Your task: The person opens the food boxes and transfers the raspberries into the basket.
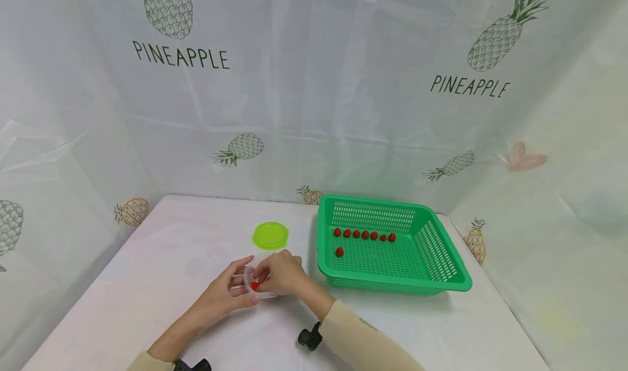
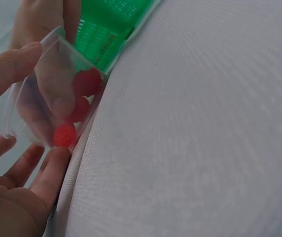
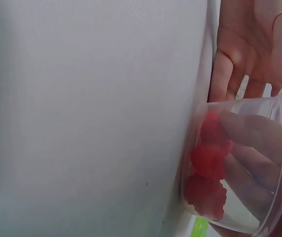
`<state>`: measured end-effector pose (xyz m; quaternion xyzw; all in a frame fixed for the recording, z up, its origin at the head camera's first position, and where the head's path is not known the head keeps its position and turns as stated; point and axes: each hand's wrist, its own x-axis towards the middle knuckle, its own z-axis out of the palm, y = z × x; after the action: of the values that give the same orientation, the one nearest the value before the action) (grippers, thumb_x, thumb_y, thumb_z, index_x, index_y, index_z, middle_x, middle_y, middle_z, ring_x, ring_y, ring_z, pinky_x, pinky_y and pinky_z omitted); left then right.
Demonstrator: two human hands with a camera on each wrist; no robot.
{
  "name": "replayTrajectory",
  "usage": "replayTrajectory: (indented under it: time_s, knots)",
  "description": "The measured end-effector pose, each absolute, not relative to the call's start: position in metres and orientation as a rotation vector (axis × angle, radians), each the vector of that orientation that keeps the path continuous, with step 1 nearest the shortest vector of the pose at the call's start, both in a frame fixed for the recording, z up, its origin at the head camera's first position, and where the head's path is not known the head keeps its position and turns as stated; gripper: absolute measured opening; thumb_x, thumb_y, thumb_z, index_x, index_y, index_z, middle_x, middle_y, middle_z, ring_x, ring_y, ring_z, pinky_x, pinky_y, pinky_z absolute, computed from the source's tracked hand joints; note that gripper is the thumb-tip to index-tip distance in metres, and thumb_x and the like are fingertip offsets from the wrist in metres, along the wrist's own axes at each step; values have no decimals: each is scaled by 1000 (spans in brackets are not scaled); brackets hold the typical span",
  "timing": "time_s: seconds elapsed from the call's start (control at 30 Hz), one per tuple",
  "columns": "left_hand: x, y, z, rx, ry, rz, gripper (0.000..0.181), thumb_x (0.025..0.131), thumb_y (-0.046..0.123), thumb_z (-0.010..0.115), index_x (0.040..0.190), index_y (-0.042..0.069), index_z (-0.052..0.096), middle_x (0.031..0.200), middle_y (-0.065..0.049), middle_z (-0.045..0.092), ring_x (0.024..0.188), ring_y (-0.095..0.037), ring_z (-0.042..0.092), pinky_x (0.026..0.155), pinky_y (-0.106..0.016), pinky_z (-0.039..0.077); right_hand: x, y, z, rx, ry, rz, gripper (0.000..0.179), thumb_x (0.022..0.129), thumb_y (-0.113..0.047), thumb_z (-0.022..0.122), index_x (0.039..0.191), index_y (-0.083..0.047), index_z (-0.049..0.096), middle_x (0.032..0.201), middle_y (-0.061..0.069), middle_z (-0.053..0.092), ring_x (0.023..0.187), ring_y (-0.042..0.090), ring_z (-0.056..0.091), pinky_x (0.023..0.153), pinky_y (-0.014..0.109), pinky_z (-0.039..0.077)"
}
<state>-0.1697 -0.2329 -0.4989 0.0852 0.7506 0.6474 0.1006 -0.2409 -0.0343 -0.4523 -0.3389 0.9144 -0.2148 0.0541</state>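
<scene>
A clear plastic tub (image 3: 244, 217) stands on the table with several red raspberries (image 3: 207, 195) at its bottom. My left hand (image 1: 221, 295) holds the tub from the left, thumb near the rim and fingers round the side, as the left wrist view shows. From the right, my right hand (image 1: 282, 273) reaches down inside the tub. Its fingertips pinch at a raspberry (image 3: 213, 129) among the others; the tub's hazy wall partly blurs this grip. A round lime-green lid (image 1: 270, 235) lies flat just behind the tub.
A green plastic basket (image 1: 392, 284) with slotted walls stands to the right. Inside it, several raspberries (image 1: 365, 234) form a row along the back, and a single raspberry (image 1: 339, 251) sits in front. White pineapple-print sheeting (image 1: 314, 98) hangs behind the pale table (image 1: 186, 240).
</scene>
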Motion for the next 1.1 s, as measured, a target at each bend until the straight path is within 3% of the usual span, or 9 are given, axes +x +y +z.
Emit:
replayTrajectory:
  time_s: [0.2, 0.53, 0.67, 0.87, 0.97, 1.1]
  knots:
    - [-171, -234, -500, 248, 2238, 1899, 93, 91, 21, 86, 166, 22, 31, 156, -22, 45, 134, -36, 61, 99, -28, 58, -237, -38, -452, -948, 2824, -589, 7, 84, -27, 91, 86, -29, 85, 65, -23, 62, 95, 11, 53, 72, 35, 38]
    - [-171, -234, -500, 213, 2246, 1886, 93, 91, 21, 87, 166, 25, 31, 154, -19, 46, 134, -33, 61, 100, -26, 57, -235, -37, -453, -974, 2848, -653, 12, 86, -26, 89, 77, -30, 82, 63, -24, 61, 93, 10, 51, 72, 32, 36]
    - [-172, -233, -504, 220, 2235, 1900, 92, 92, 18, 85, 166, 23, 30, 154, -19, 46, 134, -34, 61, 99, -26, 57, -236, -34, -455, -1001, 2829, -724, 9, 87, -23, 87, 81, -27, 82, 68, -24, 65, 95, 7, 56, 76, 34, 40]
    - [-170, -232, -505, 222, 2212, 1930, 94, 91, 18, 86, 166, 21, 30, 155, -20, 45, 134, -34, 61, 98, -26, 57, -237, -27, -454, -997, 2762, -899, 5, 91, -17, 84, 89, -21, 82, 76, -20, 72, 80, -2, 63, 81, 33, 46]
    - [-170, -232, -504, 239, 2218, 1932, 94, 91, 18, 86, 166, 19, 30, 155, -22, 45, 133, -36, 62, 98, -26, 57, -239, -22, -450, -1011, 2750, -973, 5, 92, -15, 83, 92, -19, 81, 80, -18, 74, 80, 0, 66, 80, 27, 48]
    - [-171, -232, -502, 232, 2240, 1916, 93, 90, 20, 87, 165, 19, 31, 156, -22, 46, 132, -36, 62, 99, -28, 58, -244, -15, -440, -1060, 2758, -1040, 6, 95, -13, 80, 97, -18, 82, 89, -13, 77, 93, 13, 72, 81, 22, 52]
